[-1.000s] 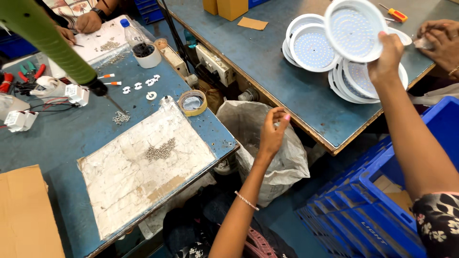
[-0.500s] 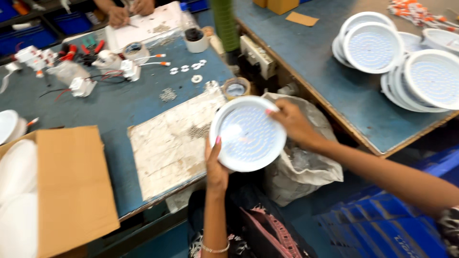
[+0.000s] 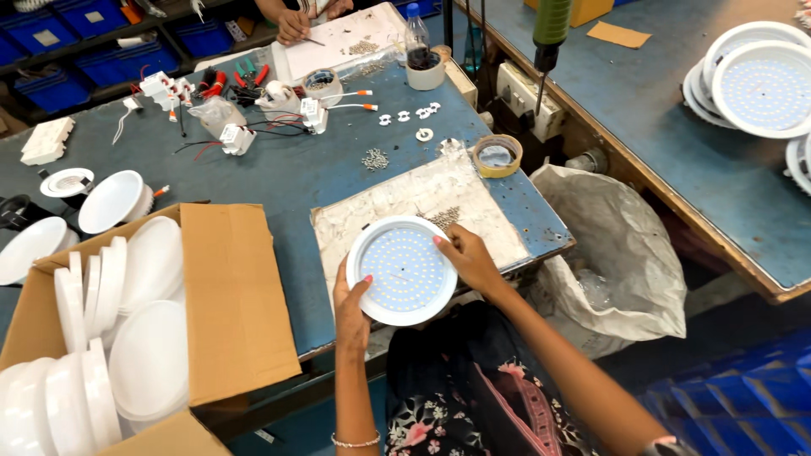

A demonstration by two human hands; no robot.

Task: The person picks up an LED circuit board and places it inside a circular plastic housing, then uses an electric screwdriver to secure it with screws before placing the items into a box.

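Note:
I hold a round white light panel [image 3: 400,270] dotted with small diodes, face up, over the near edge of a worn white board [image 3: 384,209]. My left hand [image 3: 352,302] grips its lower left rim. My right hand [image 3: 468,257] holds its right rim. A small heap of screws [image 3: 443,218] lies on the board just beyond the panel.
An open cardboard box [image 3: 228,295] of white round covers stands at the left. A tape roll [image 3: 497,155], loose screws [image 3: 375,159], white drivers with wires [image 3: 236,138] and a bottle [image 3: 416,40] lie on the blue table. More panels [image 3: 760,84] are stacked on the right bench. A hanging screwdriver [image 3: 549,34] and another person's hand [image 3: 293,25] are farther back. A plastic sack [image 3: 617,245] hangs between tables.
My right hand brought a light panel from the right bench stack over to the board. My left hand took hold of its rim. The view swung left.

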